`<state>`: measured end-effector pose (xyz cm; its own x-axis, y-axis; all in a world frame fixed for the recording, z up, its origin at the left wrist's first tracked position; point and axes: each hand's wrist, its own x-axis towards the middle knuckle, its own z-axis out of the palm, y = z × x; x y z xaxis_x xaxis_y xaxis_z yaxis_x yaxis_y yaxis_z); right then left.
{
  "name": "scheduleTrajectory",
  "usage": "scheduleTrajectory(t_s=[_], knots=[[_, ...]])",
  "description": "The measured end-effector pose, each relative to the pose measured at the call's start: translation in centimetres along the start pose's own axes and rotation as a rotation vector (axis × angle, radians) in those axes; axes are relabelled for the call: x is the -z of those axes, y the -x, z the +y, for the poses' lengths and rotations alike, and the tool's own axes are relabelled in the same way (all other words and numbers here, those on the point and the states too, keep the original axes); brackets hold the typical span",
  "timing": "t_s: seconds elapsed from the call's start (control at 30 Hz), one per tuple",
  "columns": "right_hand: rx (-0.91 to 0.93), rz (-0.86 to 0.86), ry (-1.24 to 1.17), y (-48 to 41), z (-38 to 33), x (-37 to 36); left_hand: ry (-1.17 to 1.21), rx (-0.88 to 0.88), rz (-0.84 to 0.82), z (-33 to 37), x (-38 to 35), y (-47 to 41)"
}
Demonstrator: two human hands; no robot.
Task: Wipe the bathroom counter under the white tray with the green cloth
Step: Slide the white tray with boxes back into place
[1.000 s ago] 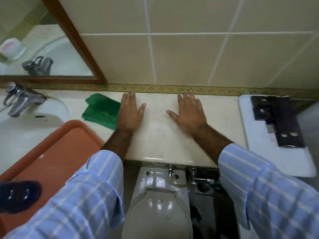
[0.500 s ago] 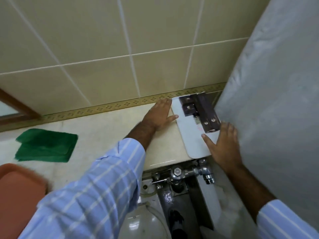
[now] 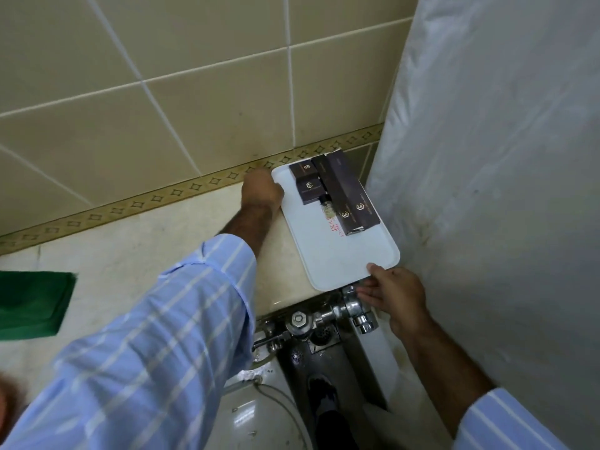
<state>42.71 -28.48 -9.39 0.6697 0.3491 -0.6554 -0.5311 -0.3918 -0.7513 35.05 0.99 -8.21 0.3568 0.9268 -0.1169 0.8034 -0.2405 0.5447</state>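
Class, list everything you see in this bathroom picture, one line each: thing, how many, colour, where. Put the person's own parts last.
white tray: one, white, far right end of the counter, beside the curtain
dark boxes: several, dark brown, on the tray's far half
green cloth: one, green, flat on the counter at the left edge
counter: one, cream, below the tiled wall
wall tiles: many, beige, with a patterned border strip
curtain: one, pale grey, right side
flush valve: one, chrome, below the counter edge
toilet: one, white, bottom centre
left hand: one, grip on the tray's far left edge
right hand: one, grip on the tray's near corner
sleeves: two, light blue striped
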Motion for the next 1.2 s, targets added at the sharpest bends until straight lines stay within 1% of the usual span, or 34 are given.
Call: scheduleTrajectory(t_s=[0.1, 0.2, 0.3, 0.37, 0.47, 0.6, 0.73, 0.87, 1.0, 1.2], knots=[[0.031, 0.056, 0.056, -0.1, -0.2, -0.1, 0.019, 0.037, -0.013, -0.2, 0.4, 0.1], [0.088, 0.117, 0.108, 0.0, -0.7, 0.3, 0.064, 0.079, -0.022, -0.7, 1.4, 2.1], [0.173, 0.174, 0.213, 0.7, -1.4, 0.6, 0.166, 0.184, -0.035, -3.1, 2.8, 5.2], [0.251, 0.194, 0.318, 1.4, -2.1, 0.4, 0.307, 0.264, -0.014, -4.9, 4.3, 7.5], [0.394, 0.213, 0.568, 1.6, -3.5, -0.6, 0.439, 0.339, 0.069, -7.0, 6.7, 11.0], [0.542, 0.147, 0.844, 2.1, -5.3, -4.1, 0.624, 0.456, 0.172, -10.0, 10.9, 15.1], [0.707, 0.086, 0.97, 2.6, -6.7, -9.3, 0.764, 0.559, 0.242, -13.8, 14.1, 18.0], [0.803, 0.035, 1.083, 2.6, -7.2, -14.7, 0.83, 0.639, 0.286, -17.4, 15.6, 19.8], [0.821, 0.0, 1.183, 1.6, -7.0, -19.3, 0.914, 0.71, 0.335, -20.1, 15.4, 19.9], [0.796, -0.015, 1.218, -0.4, -6.7, -23.1, 0.943, 0.787, 0.366, -21.9, 14.2, 18.7]])
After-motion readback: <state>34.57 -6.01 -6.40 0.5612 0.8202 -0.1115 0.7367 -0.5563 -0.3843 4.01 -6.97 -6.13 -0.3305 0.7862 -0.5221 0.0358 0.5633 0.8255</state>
